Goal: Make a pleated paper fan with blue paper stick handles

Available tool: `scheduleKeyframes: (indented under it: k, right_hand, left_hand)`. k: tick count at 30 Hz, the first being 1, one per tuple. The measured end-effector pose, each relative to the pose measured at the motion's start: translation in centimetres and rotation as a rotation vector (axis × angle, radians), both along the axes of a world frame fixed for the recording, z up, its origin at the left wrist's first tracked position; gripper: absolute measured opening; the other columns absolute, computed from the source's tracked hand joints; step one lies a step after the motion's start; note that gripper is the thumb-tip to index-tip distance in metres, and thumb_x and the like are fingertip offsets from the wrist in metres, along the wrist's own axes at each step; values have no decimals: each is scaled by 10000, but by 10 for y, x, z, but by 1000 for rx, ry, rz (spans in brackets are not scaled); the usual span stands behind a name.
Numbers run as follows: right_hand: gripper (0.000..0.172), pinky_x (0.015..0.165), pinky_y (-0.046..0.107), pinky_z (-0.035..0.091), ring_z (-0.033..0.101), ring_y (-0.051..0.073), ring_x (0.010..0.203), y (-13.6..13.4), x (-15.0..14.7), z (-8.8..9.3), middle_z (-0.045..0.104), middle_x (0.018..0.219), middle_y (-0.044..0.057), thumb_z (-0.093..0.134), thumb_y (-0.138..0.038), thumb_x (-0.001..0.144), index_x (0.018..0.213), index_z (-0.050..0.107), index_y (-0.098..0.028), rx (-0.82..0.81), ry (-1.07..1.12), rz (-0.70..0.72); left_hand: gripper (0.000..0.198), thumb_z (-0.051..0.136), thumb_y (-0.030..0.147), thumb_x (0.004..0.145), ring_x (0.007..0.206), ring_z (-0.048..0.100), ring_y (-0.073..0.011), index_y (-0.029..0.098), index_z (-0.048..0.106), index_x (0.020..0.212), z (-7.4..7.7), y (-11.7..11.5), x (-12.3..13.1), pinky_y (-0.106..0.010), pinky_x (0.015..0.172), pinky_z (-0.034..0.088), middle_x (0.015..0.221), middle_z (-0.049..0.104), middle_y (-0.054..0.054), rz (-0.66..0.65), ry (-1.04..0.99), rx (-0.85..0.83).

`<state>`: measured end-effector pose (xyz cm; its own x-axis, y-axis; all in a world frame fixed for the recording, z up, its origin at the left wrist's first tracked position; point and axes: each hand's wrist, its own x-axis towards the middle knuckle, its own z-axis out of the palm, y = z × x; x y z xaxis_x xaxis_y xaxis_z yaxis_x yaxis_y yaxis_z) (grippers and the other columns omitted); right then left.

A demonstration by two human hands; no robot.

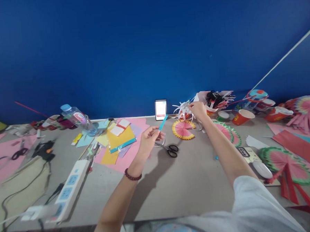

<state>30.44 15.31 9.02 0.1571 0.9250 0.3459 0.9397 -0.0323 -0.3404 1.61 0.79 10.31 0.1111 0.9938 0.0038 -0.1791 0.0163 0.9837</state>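
A round, pleated pink paper fan with yellow edging (pixel 182 129) is lying at far centre, its folding apparently done, its circle not yet closing at the right. The left hand (pixel 151 137) is pinching a narrow, flat, bright-blue strip (pixel 163 123) left of it, seemingly attached to nothing. The right hand (pixel 197 110) is hovering at curly white paper strips (pixel 182 107) beyond the fan; whether it is gripping any, I cannot tell.

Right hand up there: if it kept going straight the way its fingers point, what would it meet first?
Most likely the bunch of white paper strips: the right hand's fingertips already seem to be at its edge, though depth leaves contact unclear.
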Motion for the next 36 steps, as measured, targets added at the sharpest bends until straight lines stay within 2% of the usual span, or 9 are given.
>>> scheduleKeyframes:
  k: [4, 11, 13, 16, 18, 23, 26, 31, 36]
  right_hand:
    - [191, 619, 282, 442, 622, 227, 746, -5, -1, 4, 713, 859, 79, 590, -279, 704, 789, 739, -195, 35, 54, -112]
    - [361, 753, 335, 469, 614, 226, 844, -48, -31, 10, 685, 1013, 108, 462, -240, 796, 1068, 687, -167, 231, 254, 88]
    - [316, 722, 323, 476, 617, 195, 741, -72, -51, 9, 708, 890, 88, 488, -316, 808, 957, 718, -160, 154, 488, 212]
    - [334, 580, 273, 469, 611, 165, 655, -112, -82, 1, 706, 812, 64, 585, -424, 759, 928, 716, -167, -179, 844, 491]
    - [323, 567, 265, 470, 607, 149, 631, -134, -97, -7, 701, 790, 49, 641, -426, 721, 907, 711, -171, -274, 1009, 550]
    - [278, 614, 290, 496, 619, 149, 608, -161, -104, -24, 664, 682, 8, 758, -396, 606, 767, 681, -183, -249, 1277, 409]
    - [265, 593, 276, 478, 588, 128, 570, -165, -98, -31, 637, 647, -7, 763, -395, 616, 741, 663, -184, -261, 1335, 395]
    - [235, 534, 221, 400, 522, 92, 535, -172, -89, -34, 597, 571, -27, 737, -388, 676, 721, 633, -183, -298, 1415, 434]
    - [258, 598, 210, 440, 554, 90, 605, -180, -76, -36, 596, 642, -39, 786, -362, 626, 731, 613, -201, -311, 1660, 379]
  left_hand:
    - [203, 630, 295, 746, 623, 662, -157, 157, 554, 874, 1, -1, 1, -266, 622, 497, 726, 711, -60, -20, -34, -22]
    - [253, 614, 333, 773, 726, 688, -194, 183, 493, 937, -3, -2, 3, -296, 662, 506, 765, 720, -65, -98, -54, -39]
    - [268, 613, 341, 771, 732, 689, -195, 190, 476, 945, -5, -2, 7, -302, 665, 508, 757, 717, -59, -121, -62, -57]
    - [288, 624, 356, 753, 708, 684, -189, 189, 462, 923, -9, -3, 14, -289, 642, 501, 726, 705, -52, -162, -62, -95]
    - [287, 630, 364, 746, 690, 678, -182, 186, 464, 899, -14, -3, 19, -281, 631, 497, 700, 689, -39, -188, -58, -95]
    - [285, 632, 379, 743, 579, 625, -145, 192, 465, 879, -35, -8, 31, -270, 602, 494, 554, 581, 45, -242, -21, -68]
    - [257, 628, 363, 749, 525, 576, -113, 193, 477, 868, -43, -12, 37, -229, 564, 461, 506, 510, 79, -251, 33, -41]
    - [233, 622, 359, 759, 619, 614, -132, 171, 530, 860, -43, -19, 41, -238, 595, 478, 645, 617, 2, -298, 52, -37]
    - [162, 547, 299, 804, 759, 643, -166, 155, 604, 852, -44, -17, 41, -263, 670, 504, 818, 671, -62, -328, 237, 116]
